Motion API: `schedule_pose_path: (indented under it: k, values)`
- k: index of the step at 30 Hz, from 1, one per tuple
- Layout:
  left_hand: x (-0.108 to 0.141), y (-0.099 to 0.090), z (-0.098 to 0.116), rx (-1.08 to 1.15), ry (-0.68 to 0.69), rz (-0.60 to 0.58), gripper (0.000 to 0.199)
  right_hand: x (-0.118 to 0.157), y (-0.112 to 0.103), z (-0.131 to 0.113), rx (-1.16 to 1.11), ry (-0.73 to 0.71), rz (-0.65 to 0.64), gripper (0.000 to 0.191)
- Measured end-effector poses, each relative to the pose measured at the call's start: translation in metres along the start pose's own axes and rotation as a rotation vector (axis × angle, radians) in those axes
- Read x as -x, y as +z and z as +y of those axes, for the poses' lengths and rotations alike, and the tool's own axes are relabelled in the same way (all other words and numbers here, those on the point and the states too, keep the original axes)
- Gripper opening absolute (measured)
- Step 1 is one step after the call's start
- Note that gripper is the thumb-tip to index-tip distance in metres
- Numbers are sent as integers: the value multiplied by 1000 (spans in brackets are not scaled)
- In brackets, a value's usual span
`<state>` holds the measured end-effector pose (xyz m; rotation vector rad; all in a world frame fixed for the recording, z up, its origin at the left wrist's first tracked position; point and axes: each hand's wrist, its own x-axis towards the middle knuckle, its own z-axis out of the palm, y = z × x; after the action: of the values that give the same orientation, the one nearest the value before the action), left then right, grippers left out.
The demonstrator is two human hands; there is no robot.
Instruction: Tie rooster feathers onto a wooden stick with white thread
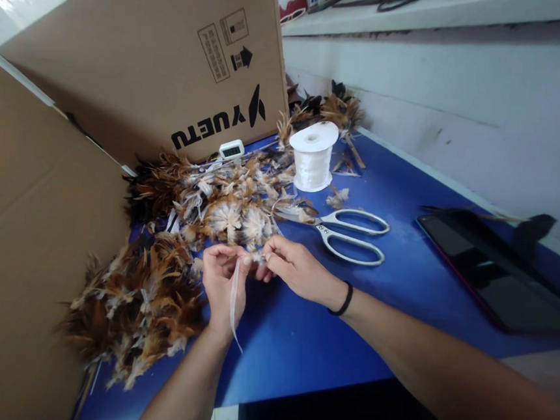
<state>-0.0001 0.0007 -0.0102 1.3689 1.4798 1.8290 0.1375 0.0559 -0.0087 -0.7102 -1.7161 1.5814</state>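
From my end I see the ribbon (233, 301) at the middle of the near part of the table (306, 356), its loose end hanging down across the left hand (223, 283), which pinches it between thumb and fingers. A pale tuft (258, 258) sits between the two hands; the right hand (294, 268) has its fingertips pinched on the tuft's right end. Just beyond them a feather pile (225, 218) crowds the middle, and another heap (140, 296) fills the near left, so my clear space is to the right. The scissors (351, 236) lie just past the right hand, handles to the right, blade ends running in among feathers. Farther back stands the spool (312, 164), upright, with a loose feather (338, 197) to its right. A phone (490, 268) lies far right, screen dark. The box (141, 54) walls off the left and far left, a small timer (231, 149) near its foot.
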Motion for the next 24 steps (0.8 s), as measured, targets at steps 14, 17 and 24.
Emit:
schedule_pose_path:
  k: [14, 17, 24]
  values:
    - [-2, -1, 3, 210, -220, -5, 43, 0, 1, -5, -75, 50, -53, 6]
    - [-4, -1, 3, 250, -257, 3, 44, -1, 2, -5, -140, 92, -60, 6]
    - [-10, 1, 2, 341, -382, -39, 43, -2, -6, -7, 226, -47, 141, 7]
